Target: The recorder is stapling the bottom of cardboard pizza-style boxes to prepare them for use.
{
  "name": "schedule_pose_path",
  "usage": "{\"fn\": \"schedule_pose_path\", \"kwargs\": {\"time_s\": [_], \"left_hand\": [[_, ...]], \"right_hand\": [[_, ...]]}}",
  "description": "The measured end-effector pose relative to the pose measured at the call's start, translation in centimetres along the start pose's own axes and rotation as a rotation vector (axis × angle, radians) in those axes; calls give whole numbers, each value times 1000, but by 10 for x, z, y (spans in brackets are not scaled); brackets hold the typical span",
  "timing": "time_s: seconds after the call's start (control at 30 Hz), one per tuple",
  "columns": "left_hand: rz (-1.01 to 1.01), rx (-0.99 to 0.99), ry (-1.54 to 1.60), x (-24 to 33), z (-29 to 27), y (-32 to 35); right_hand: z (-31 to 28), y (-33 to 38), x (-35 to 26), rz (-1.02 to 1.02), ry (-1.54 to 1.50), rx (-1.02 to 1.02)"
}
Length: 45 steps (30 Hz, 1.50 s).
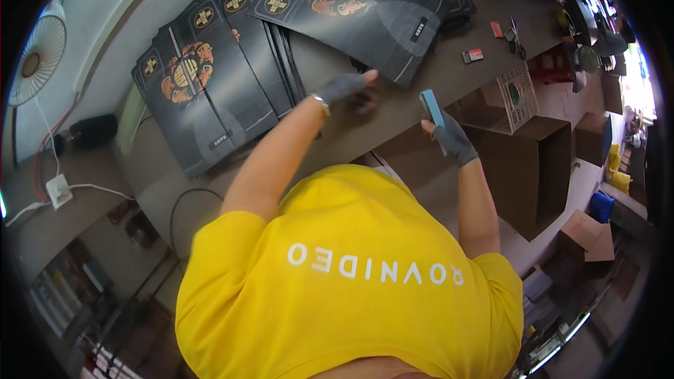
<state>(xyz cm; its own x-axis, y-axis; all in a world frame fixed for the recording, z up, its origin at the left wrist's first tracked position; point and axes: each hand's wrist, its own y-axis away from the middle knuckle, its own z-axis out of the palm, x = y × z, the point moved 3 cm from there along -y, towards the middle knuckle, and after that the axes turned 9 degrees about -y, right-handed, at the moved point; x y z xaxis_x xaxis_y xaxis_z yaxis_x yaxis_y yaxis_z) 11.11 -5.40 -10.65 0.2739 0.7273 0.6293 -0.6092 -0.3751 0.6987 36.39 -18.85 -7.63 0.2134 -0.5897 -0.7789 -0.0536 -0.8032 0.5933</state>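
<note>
My right hand, in a grey fingerless glove, is closed around a long light-blue stapler beside the table's near edge. Also gloved, my left hand is close to the near edge of a black printed cardboard sheet with gold and copper emblems. Its thumb points toward that sheet; motion smears the other fingers, and I cannot tell whether they touch the sheet. To the left lies an overlapping stack of similar black sheets.
On the table, scissors and a small red-and-white box lie at the right. Below that edge are a white plastic basket and a large cardboard box. A fan and a power socket are at far left.
</note>
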Motion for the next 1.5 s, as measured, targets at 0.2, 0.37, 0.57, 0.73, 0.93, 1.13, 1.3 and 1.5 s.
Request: {"fn": "schedule_pose_path", "kwargs": {"time_s": [0.2,0.37,0.57,0.73,0.93,1.13,1.3,1.5], "left_hand": [[325,-2,186,-13,45,-45],[323,-1,-89,-17,22,-19],[216,208,-210,-18,11,20],[246,282,-285,-25,8,24],[243,372,-114,-35,3,10],[293,448,-105,12,-27,23],[251,244,5,34,-39,46],[357,-1439,794,-61,40,31]], "right_hand": [[7,-28,-40,-44,120,-60],[41,-25,-47,-115,74,-224],[81,-15,-66,-52,169,-187],[92,-11,-64,7,227,-85],[104,-17,-57,139,196,-114],[103,-13,-46,155,-523,-308],[96,13,-56,182,-1146,-683],[137,20,-50,364,-1341,-965]]}}
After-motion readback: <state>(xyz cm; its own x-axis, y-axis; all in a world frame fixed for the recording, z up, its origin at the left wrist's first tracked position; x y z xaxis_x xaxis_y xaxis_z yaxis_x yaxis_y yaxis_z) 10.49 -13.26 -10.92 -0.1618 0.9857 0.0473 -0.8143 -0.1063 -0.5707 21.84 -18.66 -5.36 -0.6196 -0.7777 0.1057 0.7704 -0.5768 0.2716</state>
